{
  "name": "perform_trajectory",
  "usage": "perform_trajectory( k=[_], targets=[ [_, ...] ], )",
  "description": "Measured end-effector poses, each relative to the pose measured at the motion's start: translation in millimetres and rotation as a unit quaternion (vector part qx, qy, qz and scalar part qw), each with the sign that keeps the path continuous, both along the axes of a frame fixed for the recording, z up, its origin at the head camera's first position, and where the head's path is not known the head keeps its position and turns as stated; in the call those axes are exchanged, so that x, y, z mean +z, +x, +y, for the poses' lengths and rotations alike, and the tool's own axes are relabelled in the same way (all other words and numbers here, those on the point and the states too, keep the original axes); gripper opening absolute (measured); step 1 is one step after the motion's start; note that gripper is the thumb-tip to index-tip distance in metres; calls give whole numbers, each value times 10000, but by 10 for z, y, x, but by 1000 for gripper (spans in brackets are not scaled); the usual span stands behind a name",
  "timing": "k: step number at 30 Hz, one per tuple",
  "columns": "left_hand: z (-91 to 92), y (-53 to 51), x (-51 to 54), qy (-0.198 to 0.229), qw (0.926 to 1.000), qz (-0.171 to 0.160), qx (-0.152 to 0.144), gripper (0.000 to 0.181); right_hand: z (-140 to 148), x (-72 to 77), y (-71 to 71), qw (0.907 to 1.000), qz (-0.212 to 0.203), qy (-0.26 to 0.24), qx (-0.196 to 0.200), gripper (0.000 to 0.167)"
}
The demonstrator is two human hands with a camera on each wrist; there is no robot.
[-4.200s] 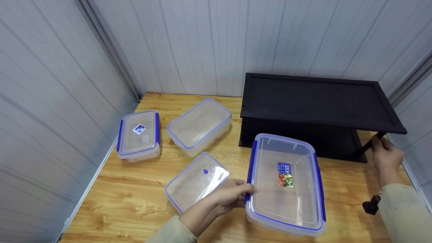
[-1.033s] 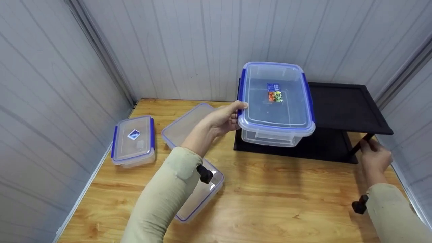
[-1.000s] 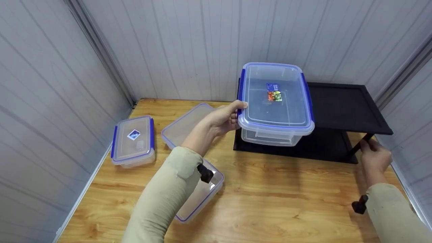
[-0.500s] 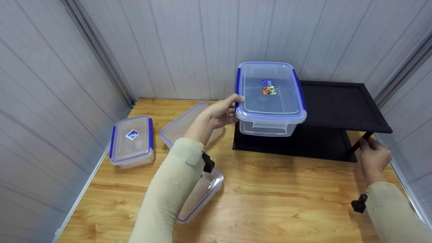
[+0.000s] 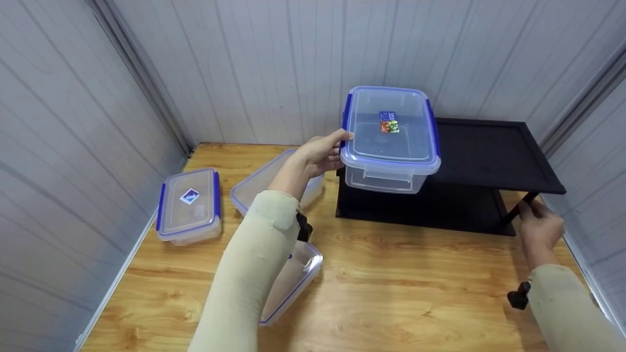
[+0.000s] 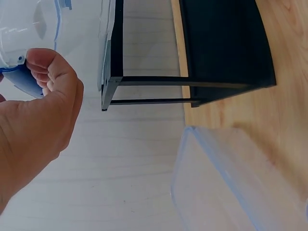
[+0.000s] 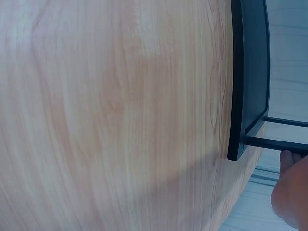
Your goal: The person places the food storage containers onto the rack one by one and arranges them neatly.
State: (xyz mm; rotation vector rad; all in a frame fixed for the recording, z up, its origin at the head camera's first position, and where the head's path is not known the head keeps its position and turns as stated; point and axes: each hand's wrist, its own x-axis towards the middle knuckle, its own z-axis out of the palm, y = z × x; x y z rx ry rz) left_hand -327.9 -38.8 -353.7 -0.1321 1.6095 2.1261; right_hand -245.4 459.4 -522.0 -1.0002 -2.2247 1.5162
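In the head view, my left fingers (image 5: 333, 158) grip the lidded box (image 5: 391, 139), lifted over the black rack's (image 5: 489, 154) left end; three other containers (image 5: 183, 215) sit on the table (image 5: 391, 286), not yet lifted. My left wrist view doesn't settle whether its base touches the rack. In my right wrist view, my right fingers (image 7: 287, 161) grip a post (image 7: 269, 143).

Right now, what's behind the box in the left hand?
Head view: black shelf and, higher, wall, hazy through the clear box. Detail on the shelf's covered left end is hidden.
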Motion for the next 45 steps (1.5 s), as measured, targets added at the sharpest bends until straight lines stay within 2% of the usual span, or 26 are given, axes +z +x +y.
perform_trajectory(
  k=[7, 12, 21, 27, 33, 40, 45],
  targets=[
    [14, -17, -49, 202, 9995, 161, 172, 19, -28, 8, 35, 9998, 7, -116, 131, 51],
    [35, -13, -72, 382, 9986, 194, 312, 18, -23, 5, 37, 9998, 40, 118, 171, 52],
    [68, -18, -69, 586, 9980, 145, 205, 19, -38, -12, 28, 9993, 41, 302, 192, 51],
    [41, -71, -79, 529, 9984, 65, 197, 19, -60, -27, 24, 9991, -6, 363, 217, 51],
    [12, -114, -74, 608, 9973, 8, 401, 19, -63, -7, 14, 9993, 27, 288, 256, 51],
    [23, -115, -28, 368, 9976, 122, 574, 17, -27, 18, -9, 9996, -43, 111, 272, 54],
    [-3, -112, -3, 140, 9982, 124, 565, 19, -29, 12, -23, 9996, -109, 80, 236, 53]
  ],
)
